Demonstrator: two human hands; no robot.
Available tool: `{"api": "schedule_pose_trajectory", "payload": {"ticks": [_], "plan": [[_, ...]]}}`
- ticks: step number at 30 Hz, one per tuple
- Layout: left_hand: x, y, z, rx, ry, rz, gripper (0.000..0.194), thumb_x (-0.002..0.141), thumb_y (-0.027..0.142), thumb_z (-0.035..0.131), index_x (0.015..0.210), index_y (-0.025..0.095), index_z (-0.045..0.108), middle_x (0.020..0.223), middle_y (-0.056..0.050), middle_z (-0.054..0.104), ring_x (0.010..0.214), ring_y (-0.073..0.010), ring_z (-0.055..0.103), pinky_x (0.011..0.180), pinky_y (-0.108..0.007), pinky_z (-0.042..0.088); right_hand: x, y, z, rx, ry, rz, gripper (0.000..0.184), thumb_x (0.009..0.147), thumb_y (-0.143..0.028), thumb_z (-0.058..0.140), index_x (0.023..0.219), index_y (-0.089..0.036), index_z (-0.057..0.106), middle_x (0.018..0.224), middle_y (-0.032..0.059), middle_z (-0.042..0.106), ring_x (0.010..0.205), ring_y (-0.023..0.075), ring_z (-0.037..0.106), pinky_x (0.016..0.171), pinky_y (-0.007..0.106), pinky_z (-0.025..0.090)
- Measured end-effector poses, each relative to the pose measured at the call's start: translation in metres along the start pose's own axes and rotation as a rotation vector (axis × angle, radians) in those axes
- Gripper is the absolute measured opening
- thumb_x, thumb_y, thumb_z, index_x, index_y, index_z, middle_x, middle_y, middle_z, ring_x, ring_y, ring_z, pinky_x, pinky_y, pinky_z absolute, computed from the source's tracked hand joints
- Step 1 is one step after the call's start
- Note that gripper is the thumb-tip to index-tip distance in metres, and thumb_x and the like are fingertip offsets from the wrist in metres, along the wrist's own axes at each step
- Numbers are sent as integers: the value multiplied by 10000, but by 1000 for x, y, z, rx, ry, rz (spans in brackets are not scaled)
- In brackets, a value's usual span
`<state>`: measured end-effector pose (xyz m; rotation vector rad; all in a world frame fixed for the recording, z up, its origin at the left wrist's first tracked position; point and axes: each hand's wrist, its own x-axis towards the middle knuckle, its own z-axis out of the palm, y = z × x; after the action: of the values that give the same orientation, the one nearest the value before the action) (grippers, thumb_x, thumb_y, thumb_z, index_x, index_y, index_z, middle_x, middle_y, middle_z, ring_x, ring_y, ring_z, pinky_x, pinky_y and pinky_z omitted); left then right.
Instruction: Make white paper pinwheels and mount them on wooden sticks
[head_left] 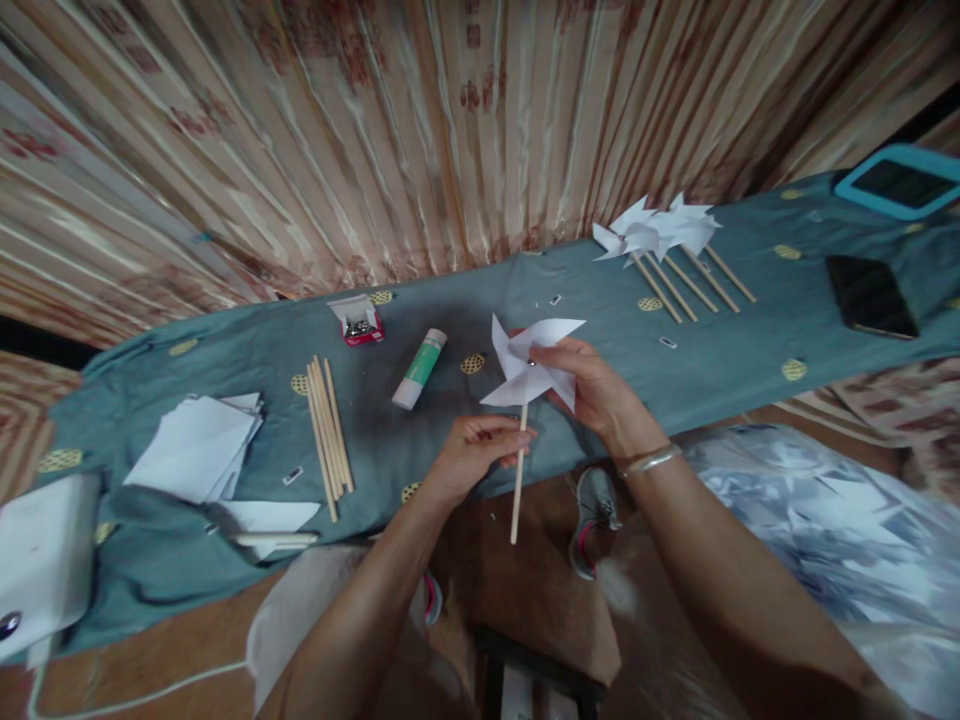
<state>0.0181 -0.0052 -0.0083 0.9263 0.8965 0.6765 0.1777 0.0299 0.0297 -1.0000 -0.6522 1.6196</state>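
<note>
My left hand (474, 452) is closed around a thin wooden stick (517, 490) that points down past the table's front edge. At the stick's top sits a white paper pinwheel (529, 362). My right hand (592, 390), with a metal bangle on its wrist, pinches the pinwheel at its centre from the right side. Both hands hover just above the blue-grey cloth (450, 420) that covers the low table.
Several bare sticks (328, 435), a glue stick (420, 370) and a small red box of pins (360, 320) lie left of my hands. A pile of white paper (196, 445) sits further left. Finished pinwheels (660, 235), a dark phone (870, 295) and a teal-framed tablet (900, 180) lie at right.
</note>
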Motion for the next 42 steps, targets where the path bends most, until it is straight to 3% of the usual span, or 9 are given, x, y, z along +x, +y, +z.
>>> {"api": "schedule_pose_trajectory", "payload": {"ticks": [15,20,33,39,42], "plan": [[-1,2,2,4,18,-11,373,547,447,853,739,137,773,587,-20,647,505,-74,487,517,-221,392,0,4,1,17,26,14,240,556,-145,789,789,-182,743,731,-7,746,637,116,655,658,235,523],[-2,2,2,15,19,-12,359,557,430,847,746,135,774,589,-17,645,510,-76,492,526,-226,402,2,6,-3,-11,35,28,206,555,-155,782,749,-190,721,674,-18,723,579,114,635,594,240,500],[-2,3,2,15,26,-15,392,541,462,856,741,135,773,584,-14,650,507,-71,499,524,-216,404,2,4,-4,-40,4,31,168,551,-174,775,707,-183,712,736,7,735,614,122,629,603,243,497],[-2,3,1,8,36,-8,380,548,456,853,743,139,775,593,-20,655,509,-73,498,523,-219,404,0,4,-2,-44,32,1,112,554,-198,791,622,-180,705,600,-16,687,538,111,595,580,238,502],[-1,3,1,6,40,-2,374,549,453,851,740,141,775,591,-21,655,505,-74,493,519,-221,401,-2,2,-2,-41,37,-24,144,550,-204,804,665,-203,720,652,-22,713,562,115,604,584,234,503]]}}
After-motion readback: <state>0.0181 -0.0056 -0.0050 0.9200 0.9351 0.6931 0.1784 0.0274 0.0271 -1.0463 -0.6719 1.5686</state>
